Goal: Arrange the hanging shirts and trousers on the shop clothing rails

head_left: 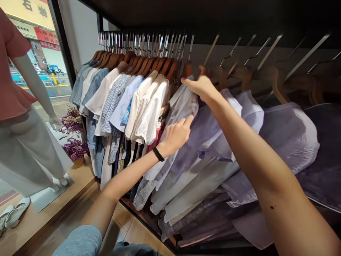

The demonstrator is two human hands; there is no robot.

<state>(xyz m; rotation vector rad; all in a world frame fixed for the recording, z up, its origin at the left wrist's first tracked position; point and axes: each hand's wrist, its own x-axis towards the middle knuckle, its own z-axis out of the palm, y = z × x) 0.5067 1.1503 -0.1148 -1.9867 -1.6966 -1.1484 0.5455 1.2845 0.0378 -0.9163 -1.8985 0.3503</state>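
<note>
Reaching up w/ R hand (201, 85) to top of sheer white garment (183, 99), right by wooden hanger (188, 68); w/ visible digits part-spread, thumb aimed left & a finger aimed up. From this angle, can't tell if gripping hanger, cloth or neither. Holding L hand (177, 134) a bit lower, vs. same garment, w/ index finger stretched out onto cloth & other fingers curled in. Touching cloth, yes; pinching any, can't tell. Wearing black band (158, 154) on L wrist, plus short grey-blue sleeve (80, 240) on same arm.

Re garment: hanging under dark shelf (165, 14), btwn packed row of short-sleeved shirts (135, 106) on left & sheer lavender tops (282, 131) on right, latter spaced wider, w/ some blur.

Visible at far left: mannequin (34, 76) in coral top (13, 89) & pale trousers (29, 153), on wooden ledge (57, 209); nr. its feet, white shoes (18, 213); btwn mannequin & shirts, purple flowers (76, 149) in small pot (78, 162).
</note>
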